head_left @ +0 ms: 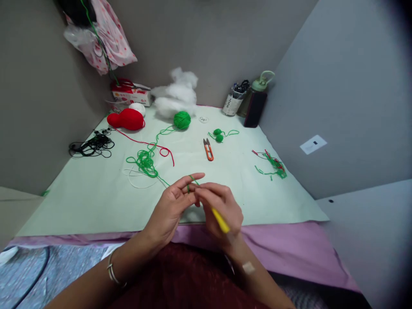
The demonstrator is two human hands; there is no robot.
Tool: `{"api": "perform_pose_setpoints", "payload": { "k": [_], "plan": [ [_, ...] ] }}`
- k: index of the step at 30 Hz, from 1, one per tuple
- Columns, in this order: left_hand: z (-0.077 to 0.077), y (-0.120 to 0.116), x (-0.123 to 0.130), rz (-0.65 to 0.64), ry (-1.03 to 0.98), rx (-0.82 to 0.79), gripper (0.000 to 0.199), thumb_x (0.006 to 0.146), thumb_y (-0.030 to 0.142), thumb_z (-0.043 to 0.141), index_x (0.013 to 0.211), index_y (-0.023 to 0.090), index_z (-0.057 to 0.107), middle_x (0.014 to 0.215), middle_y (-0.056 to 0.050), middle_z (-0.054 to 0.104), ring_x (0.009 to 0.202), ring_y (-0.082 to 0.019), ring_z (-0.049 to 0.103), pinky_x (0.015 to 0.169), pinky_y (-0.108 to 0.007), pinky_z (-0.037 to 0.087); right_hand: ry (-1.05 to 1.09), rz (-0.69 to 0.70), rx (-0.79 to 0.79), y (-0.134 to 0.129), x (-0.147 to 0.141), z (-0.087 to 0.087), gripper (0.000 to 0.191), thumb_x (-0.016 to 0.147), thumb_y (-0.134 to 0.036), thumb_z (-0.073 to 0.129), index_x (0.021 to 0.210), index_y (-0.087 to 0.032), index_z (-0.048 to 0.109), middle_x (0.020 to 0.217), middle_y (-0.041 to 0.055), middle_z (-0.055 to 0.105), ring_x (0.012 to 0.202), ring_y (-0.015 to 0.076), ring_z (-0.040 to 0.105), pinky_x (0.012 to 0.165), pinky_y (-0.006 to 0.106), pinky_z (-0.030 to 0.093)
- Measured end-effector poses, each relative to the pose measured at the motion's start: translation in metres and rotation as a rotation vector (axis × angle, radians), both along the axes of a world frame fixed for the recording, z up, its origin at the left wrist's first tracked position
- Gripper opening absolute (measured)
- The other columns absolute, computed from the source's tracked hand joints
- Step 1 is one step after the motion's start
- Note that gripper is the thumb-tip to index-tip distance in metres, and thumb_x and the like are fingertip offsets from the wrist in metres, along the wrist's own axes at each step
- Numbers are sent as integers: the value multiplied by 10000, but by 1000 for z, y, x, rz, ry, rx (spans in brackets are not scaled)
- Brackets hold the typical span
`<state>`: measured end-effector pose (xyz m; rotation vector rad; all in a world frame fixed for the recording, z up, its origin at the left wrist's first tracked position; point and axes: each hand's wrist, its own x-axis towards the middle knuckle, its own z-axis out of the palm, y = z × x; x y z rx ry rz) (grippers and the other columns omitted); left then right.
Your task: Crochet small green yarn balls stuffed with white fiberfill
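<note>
Green yarn (164, 182) runs from a loose tangle (145, 163) to my left hand (172, 206), where it loops round the raised index finger and another finger. The left thumb and a finger pinch at the work. My right hand (222, 208) is closed round a yellow-handled tool (220, 219), its fingertips meeting those of the left. What lies between the fingertips is too small and hidden to make out. Beyond the tangle sits a green yarn ball (182, 120). Orange thread snips (208, 150) lie on the table ahead of my hands.
On the pale cloth (96, 193) are a red stuffed piece (128, 119), black cords (96, 143), white stuffing (177, 94), small green pieces (219, 135) and yarn scraps (275, 165). A bottle (260, 83), phone (255, 109) and pen cup (232, 104) stand by the back wall.
</note>
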<state>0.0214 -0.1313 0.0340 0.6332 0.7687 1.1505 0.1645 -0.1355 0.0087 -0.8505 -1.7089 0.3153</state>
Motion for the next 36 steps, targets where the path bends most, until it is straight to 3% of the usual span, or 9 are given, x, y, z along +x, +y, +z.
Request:
{"api": "perform_pose_setpoints", "payload": {
  "k": [3, 8, 13, 22, 26, 29, 32, 34, 36],
  "plan": [
    [-1, 3, -3, -52, -114, -95, 370, 802, 240, 839, 1166, 189, 792, 923, -35, 696, 781, -94, 591, 772, -200, 495, -27, -54, 27, 1, 5, 2, 306, 955, -117, 630, 1171, -295, 752, 1077, 64, 735, 951, 202, 707, 789, 356, 616],
    [1, 6, -7, -13, -108, -60, 290, 808, 191, 817, 1098, 178, 813, 819, 3, 616, 723, -73, 561, 739, -187, 482, 466, 121, -316, 6, 6, 12, 193, 1012, -208, 561, 976, -233, 749, 888, 33, 678, 685, 136, 632, 651, 318, 560],
    [3, 2, -5, 24, 64, 97, 305, 801, 212, 830, 1104, 234, 802, 804, 13, 644, 742, -106, 593, 796, -246, 472, 428, 200, -330, 7, 0, 13, 139, 982, -246, 626, 980, -243, 765, 955, 50, 727, 771, 159, 655, 703, 334, 578],
    [2, 2, -11, -46, 22, 48, 255, 825, 237, 819, 1080, 242, 810, 853, 7, 646, 764, -102, 617, 819, -242, 468, 649, 431, -527, 15, 5, 15, 167, 1014, -334, 574, 929, -211, 649, 867, 17, 691, 616, 108, 633, 612, 275, 578],
    [-1, 2, -13, -34, 61, 59, 254, 847, 264, 800, 1100, 247, 806, 865, 5, 632, 780, -110, 606, 822, -252, 470, 435, 348, -408, 8, 10, 18, 201, 1056, -254, 467, 984, -229, 652, 922, 31, 709, 712, 139, 698, 668, 314, 611],
    [-5, 2, -11, 45, 135, 111, 272, 826, 252, 823, 1098, 249, 810, 829, 16, 612, 774, -108, 581, 801, -238, 466, -2, 189, -119, 3, 14, 16, 200, 1032, -169, 492, 1071, -241, 675, 955, 54, 736, 931, 181, 726, 790, 329, 620],
    [-8, 1, -7, 108, 148, 128, 329, 800, 238, 852, 1125, 249, 804, 820, 20, 619, 796, -103, 578, 789, -206, 471, -328, 27, 141, 1, 14, 8, 307, 987, -113, 568, 1246, -247, 665, 1076, 89, 740, 956, 183, 721, 775, 305, 621],
    [-8, 0, -5, 52, 44, 49, 391, 796, 253, 861, 1179, 250, 785, 824, 16, 641, 792, -99, 595, 786, -201, 488, -377, -50, 215, 1, 12, 4, 378, 965, -87, 598, 1297, -254, 664, 1123, 103, 724, 985, 195, 715, 789, 318, 627],
    [-7, 0, -6, -51, -84, -52, 424, 794, 253, 863, 1208, 234, 773, 851, 0, 671, 780, -95, 614, 783, -204, 509, -295, -63, 203, 0, 10, 2, 383, 956, -65, 604, 1278, -255, 685, 1145, 100, 711, 1022, 196, 706, 815, 323, 625]
  ]
}}
